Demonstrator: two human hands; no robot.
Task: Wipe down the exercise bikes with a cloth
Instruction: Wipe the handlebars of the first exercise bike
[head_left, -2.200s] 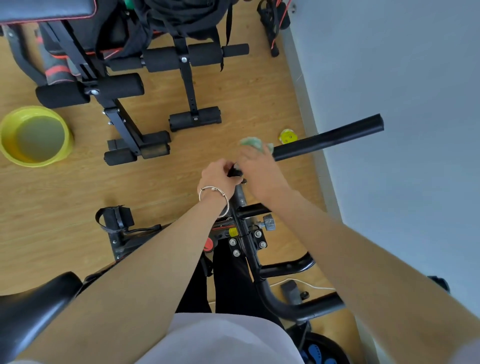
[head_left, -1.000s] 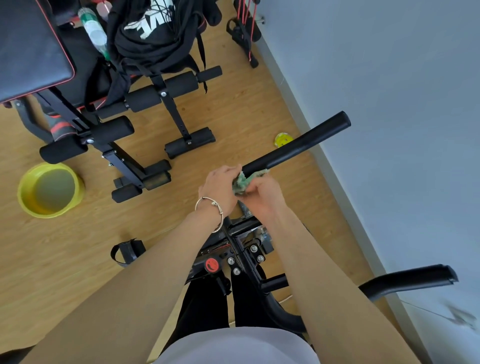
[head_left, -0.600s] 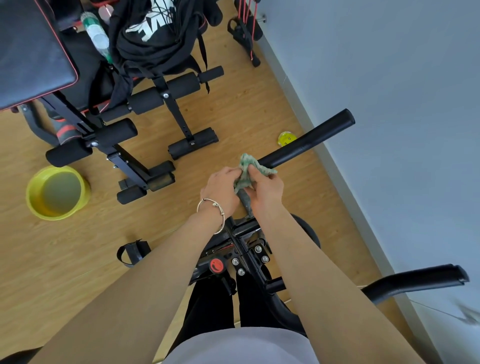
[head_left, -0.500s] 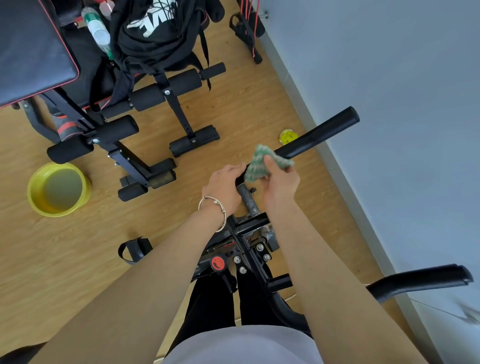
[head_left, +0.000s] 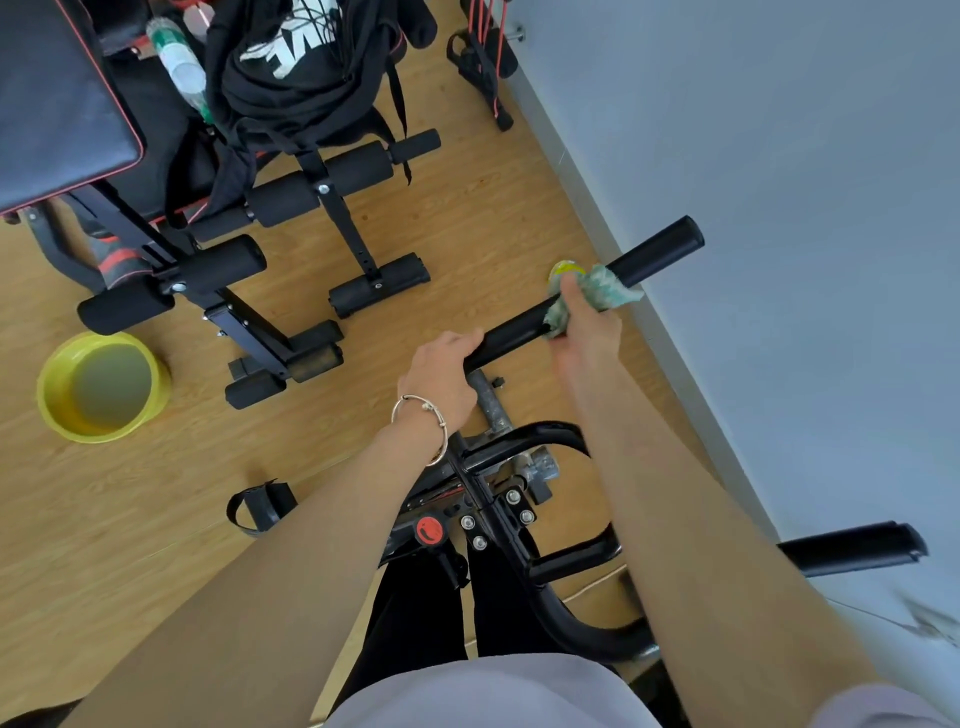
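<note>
The black exercise bike (head_left: 498, 499) stands right below me, its frame and bolts between my forearms. A long black handlebar (head_left: 654, 254) slants up to the right toward the wall. My left hand (head_left: 441, 374), with a silver bracelet at the wrist, grips the bar's lower end. My right hand (head_left: 584, 327) grips a green cloth (head_left: 602, 288) wrapped around the middle of the same bar. A second black handle (head_left: 857, 545) sticks out at the lower right.
A black weight bench (head_left: 218, 260) with foam rollers and a black garment draped on it fills the upper left. A yellow basin (head_left: 98, 387) sits on the wooden floor at left. The pale wall (head_left: 779, 208) runs close along the right. A small yellow object (head_left: 566, 268) lies by the skirting.
My right hand has slid the cloth up the handlebar, away from my left hand, which stays gripping the bar's lower end.
</note>
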